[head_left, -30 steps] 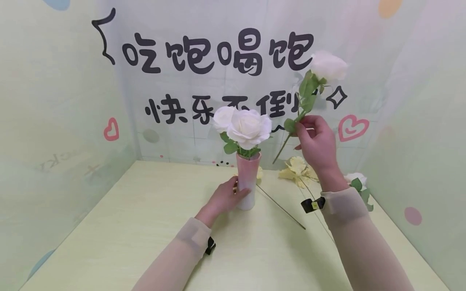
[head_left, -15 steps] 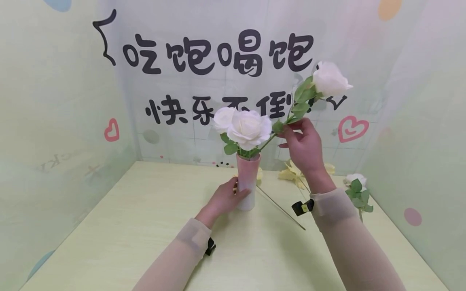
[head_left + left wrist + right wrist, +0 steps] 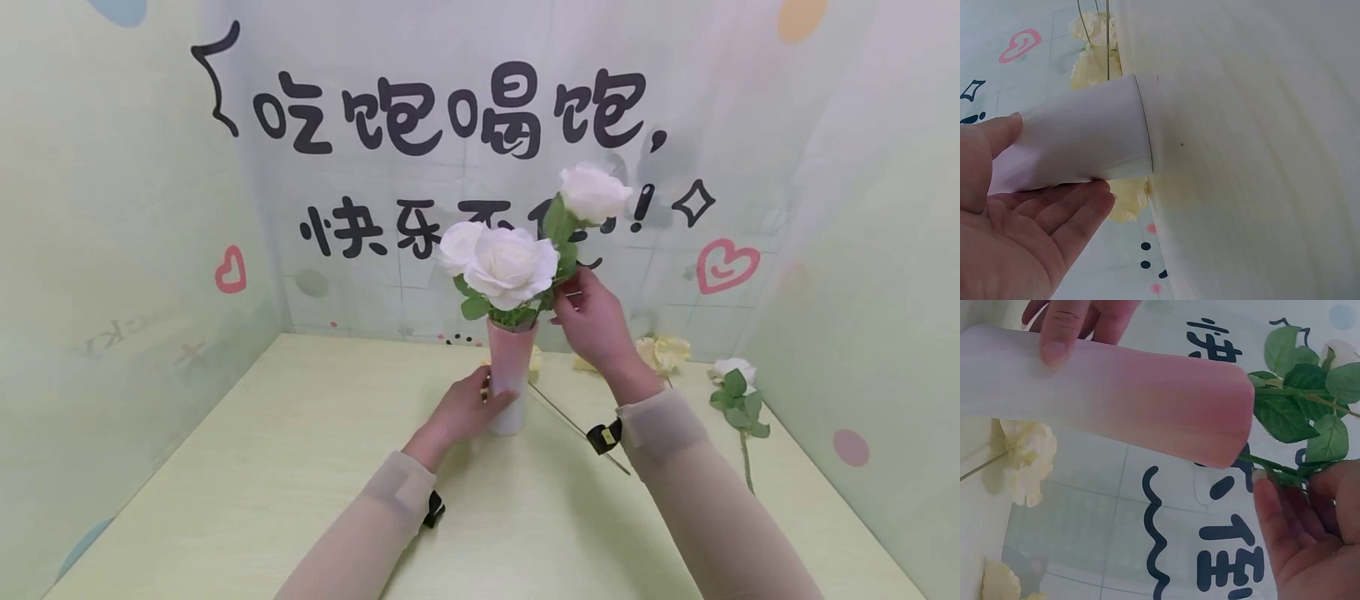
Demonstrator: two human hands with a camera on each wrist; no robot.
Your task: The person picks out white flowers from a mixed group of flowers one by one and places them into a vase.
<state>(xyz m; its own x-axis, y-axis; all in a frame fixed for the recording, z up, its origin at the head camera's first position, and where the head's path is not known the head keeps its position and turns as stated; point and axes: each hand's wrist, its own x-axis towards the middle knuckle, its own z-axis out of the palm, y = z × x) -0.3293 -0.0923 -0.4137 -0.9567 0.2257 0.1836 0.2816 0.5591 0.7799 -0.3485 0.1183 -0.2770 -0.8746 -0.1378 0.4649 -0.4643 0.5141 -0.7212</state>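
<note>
A pink-to-white vase (image 3: 512, 367) stands upright on the table with white roses (image 3: 512, 265) in it. My left hand (image 3: 463, 407) grips the vase's lower half, thumb on one side and fingers on the other, as the left wrist view also shows. Beside the rim my right hand (image 3: 592, 321) pinches the stem of another white rose (image 3: 596, 192), whose bloom stands above the others. In the right wrist view this green stem (image 3: 1272, 464) runs in at the vase's mouth (image 3: 1249, 419); its lower end is hidden inside.
Yellow flowers (image 3: 663, 353) lie at the back of the table (image 3: 300, 483), some behind the vase. One thin stem (image 3: 577, 425) stretches forward to the right of the vase. A white rose with leaves (image 3: 738, 396) lies by the right wall. A printed backdrop (image 3: 360, 292) rises behind.
My right hand has moved left and down with the rose, bringing its stem from the air into the vase's mouth. The left hand and vase stay in place.
</note>
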